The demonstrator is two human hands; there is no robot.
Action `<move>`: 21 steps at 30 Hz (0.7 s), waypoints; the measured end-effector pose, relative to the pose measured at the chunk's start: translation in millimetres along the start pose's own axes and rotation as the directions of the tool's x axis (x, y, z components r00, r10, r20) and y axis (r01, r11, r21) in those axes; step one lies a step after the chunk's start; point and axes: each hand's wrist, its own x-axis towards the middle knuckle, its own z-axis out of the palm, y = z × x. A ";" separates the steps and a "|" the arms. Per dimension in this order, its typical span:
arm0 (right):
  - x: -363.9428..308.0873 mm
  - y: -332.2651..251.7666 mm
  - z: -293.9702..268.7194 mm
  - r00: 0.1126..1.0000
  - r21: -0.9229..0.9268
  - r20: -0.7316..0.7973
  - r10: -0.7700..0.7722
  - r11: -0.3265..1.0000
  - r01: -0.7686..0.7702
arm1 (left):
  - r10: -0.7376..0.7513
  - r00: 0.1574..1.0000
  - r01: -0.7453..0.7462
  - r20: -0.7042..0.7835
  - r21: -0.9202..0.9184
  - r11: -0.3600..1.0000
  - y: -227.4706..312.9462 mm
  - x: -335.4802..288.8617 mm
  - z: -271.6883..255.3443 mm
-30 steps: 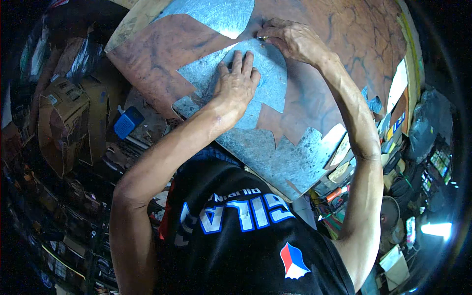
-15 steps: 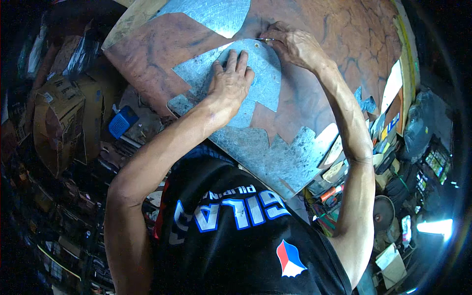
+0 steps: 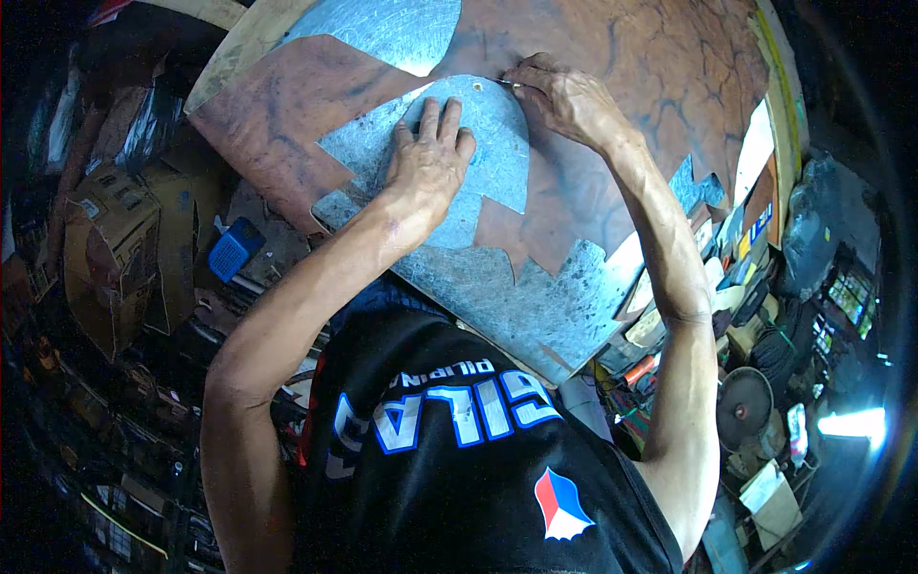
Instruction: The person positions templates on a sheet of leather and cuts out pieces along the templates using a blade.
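My left hand [image 3: 427, 172] lies flat on a grey-blue sheet template [image 3: 502, 143], its fingers stretched out and pressing down. The template has a rounded far edge, a small hole near it and pointed corners on the near side. Under it spreads a brown leather sheet [image 3: 650, 57] with dark mottled streaks. Just beyond the template's upper right curve, my right hand [image 3: 579, 100] is closed around a thin pointed tool [image 3: 512, 83]. Its tip is at the template's rim; my fingers hide most of the tool, so its kind cannot be made out.
Another shiny sheet piece [image 3: 402, 29] lies at the far side of the leather. The grey work surface [image 3: 516, 306] shows at the near corner. Cardboard boxes [image 3: 115, 249] and a blue container [image 3: 235, 249] stand left; a black plastic bag [image 3: 813, 225] and clutter lie right.
The whole view has shifted slightly. Against the template, my right hand with the tool has moved a little rightward along the rounded edge. My left hand stays in place on the template.
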 end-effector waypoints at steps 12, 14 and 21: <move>-24.0 -12.3 7.5 0.986 0.105 -0.050 0.161 0.982 -0.155 | -0.013 0.999 0.015 0.052 -0.040 0.999 0.7 1.3 1.2; -29.7 -12.9 13.0 0.977 0.120 -0.116 0.180 0.979 -0.166 | -0.003 0.998 0.005 0.059 -0.038 0.999 2.0 1.6 0.7; -33.5 -22.3 11.5 0.967 0.155 -0.084 0.240 0.962 -0.225 | -0.014 0.999 0.016 0.041 -0.047 0.999 0.7 2.9 5.4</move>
